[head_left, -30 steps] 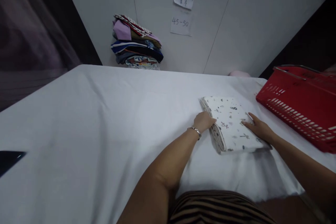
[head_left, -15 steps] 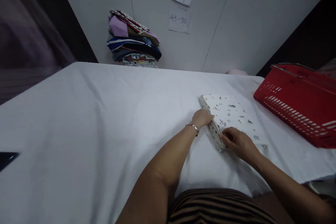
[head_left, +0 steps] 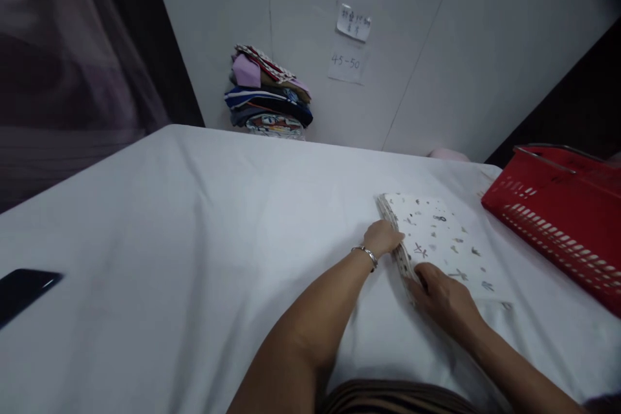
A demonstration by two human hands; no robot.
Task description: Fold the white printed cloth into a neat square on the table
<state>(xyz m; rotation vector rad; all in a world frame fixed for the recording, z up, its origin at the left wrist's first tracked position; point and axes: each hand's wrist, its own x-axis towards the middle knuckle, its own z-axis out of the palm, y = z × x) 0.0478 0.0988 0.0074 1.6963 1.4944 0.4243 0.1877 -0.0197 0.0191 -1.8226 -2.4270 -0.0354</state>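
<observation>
A folded white cloth [head_left: 444, 236] with small printed motifs lies flat on the table, its layered folded edge facing left. My left hand [head_left: 382, 238], with a bracelet at the wrist, is closed on the middle of that edge, thumb on top. Nearer to me, my right hand [head_left: 444, 297] is closed around the same edge by the near corner. The undersides of both hands' fingers are hidden by the cloth and the hands themselves.
A red plastic basket [head_left: 557, 220] with a metal handle stands at the right. A stack of folded fabrics [head_left: 272, 94] rises beyond the far edge of the white-covered table [head_left: 272, 207]. A dark flat object [head_left: 26, 291] lies at the left. Paper notes [head_left: 347, 63] hang on the wall.
The camera view has tilted up and left, so everything sits lower and further right. My right hand has closed further around the near part of the cloth's folded edge; my left hand keeps its place.
</observation>
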